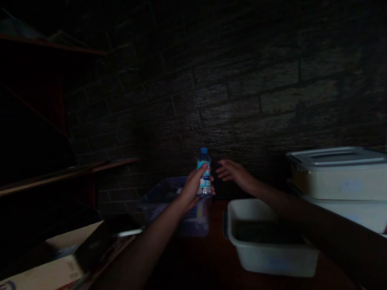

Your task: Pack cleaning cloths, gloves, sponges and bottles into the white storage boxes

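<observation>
Landmark: the open white tub (276,259) on the table (218,223). I am taking all places from it, as the head camera is showing them.

The bottle (206,180) is standing upright in the air, above and to the left of the tub, its blue cap on top. The left hand (192,187) is gripping it, closed around the label with the thumb lying across the front. The right hand (234,172) is hovering above the tub's left part, fingers spread and loosely bent, holding nothing that I can see. It is pointing toward the bottle but not touching it.

Left of the tub, a translucent purple bin (193,230) is sitting behind the bottle in this view; right of the tub, lidded containers (343,179) are standing stacked.

Handling notes, my judgement: I am favouring a moderate grip, since the plastic is looking thin and could be denting under a hard thumb. I am wanting the axis vertical. If the right hand is helping, I am preferring cap or base, leaving the left fingers room. Light is poor; I am not managing to tell the fill level or the tub's dark contents.
</observation>
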{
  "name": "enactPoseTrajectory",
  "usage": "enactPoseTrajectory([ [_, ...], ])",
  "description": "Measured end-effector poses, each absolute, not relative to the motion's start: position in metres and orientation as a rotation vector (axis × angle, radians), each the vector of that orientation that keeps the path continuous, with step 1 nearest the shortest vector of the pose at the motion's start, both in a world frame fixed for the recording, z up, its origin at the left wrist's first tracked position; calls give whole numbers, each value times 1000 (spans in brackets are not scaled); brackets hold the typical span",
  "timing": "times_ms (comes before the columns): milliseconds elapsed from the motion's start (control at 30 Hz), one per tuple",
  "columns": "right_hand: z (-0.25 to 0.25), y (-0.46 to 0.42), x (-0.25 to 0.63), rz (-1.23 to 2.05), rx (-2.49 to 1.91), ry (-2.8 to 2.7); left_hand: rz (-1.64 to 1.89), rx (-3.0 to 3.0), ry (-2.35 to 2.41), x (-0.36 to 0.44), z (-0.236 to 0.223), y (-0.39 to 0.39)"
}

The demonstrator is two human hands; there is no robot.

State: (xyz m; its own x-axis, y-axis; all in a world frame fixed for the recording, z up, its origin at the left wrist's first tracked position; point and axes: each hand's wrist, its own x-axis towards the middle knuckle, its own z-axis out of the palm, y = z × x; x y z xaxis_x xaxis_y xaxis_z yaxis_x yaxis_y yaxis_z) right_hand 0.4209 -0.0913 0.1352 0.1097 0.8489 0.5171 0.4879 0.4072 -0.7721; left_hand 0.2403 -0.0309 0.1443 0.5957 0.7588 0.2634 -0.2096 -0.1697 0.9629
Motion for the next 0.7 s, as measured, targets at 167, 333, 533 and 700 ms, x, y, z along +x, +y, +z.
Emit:
enactPoseTrajectory([
  [167,142,-154,465,667,-913,-1177,683,1344,206,300,122,-72],
  [333,137,-185,490,642,-835,-1161,570,1312,82,337,105,-92],
  [533,136,-192,497,599,-849,-1199,394,1333,14,345,88,-95],
  [700,134,-199,492,604,-897,-1263,323,1314,-43,335,79,-98],
])
